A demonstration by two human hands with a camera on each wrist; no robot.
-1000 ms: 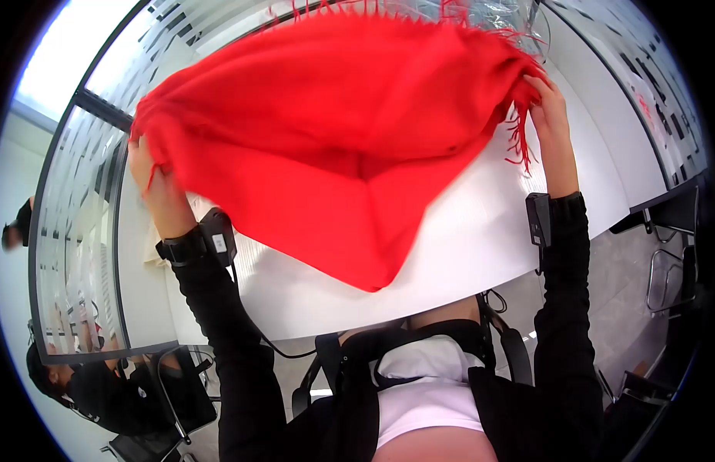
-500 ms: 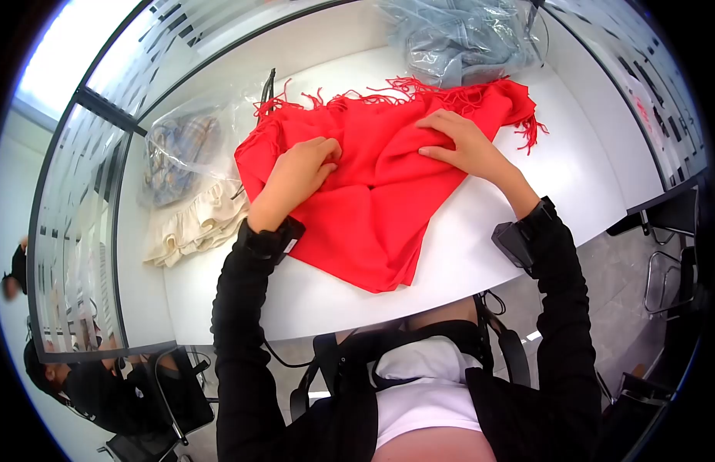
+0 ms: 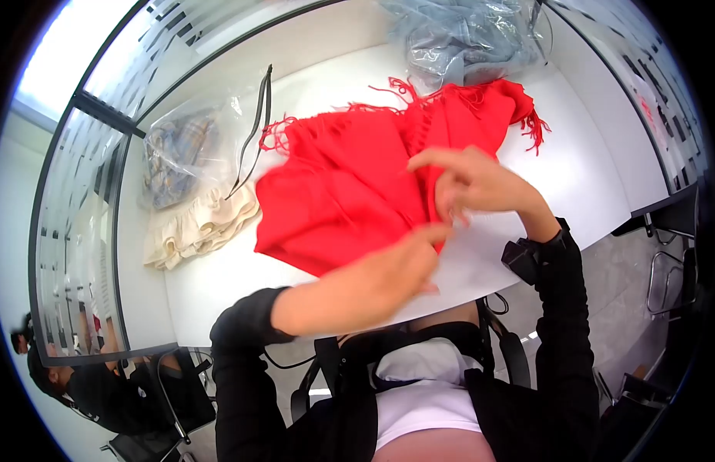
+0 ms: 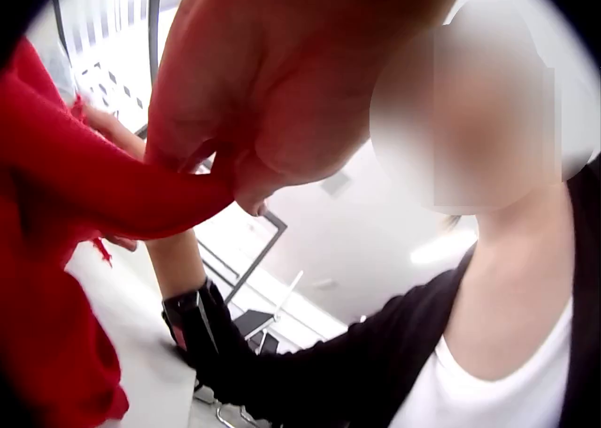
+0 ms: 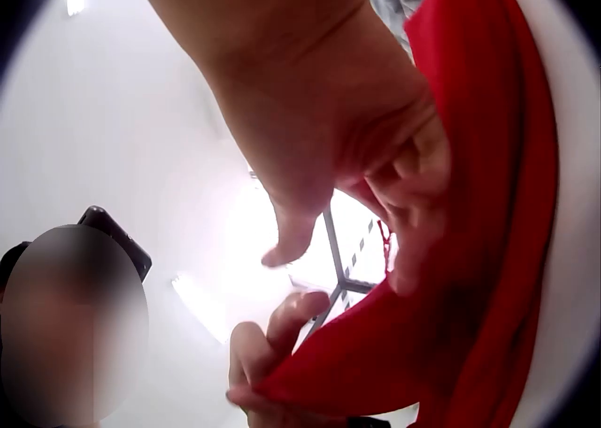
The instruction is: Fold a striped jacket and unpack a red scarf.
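1. The left hand (image 3: 388, 269) grips the red scarf (image 3: 349, 185) at its near edge, above the desk (image 3: 581, 169).
2. The right hand (image 3: 473, 185) holds a fold just beside it.
3. A cream cloth (image 3: 195, 227) lies left of the scarf.

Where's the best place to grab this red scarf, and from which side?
Likely the near corner of the red scarf, coming from the near side: it is raised off the table, where the left hand pinches it and the right hand holds the fold. The fringed far end lies by a bag.
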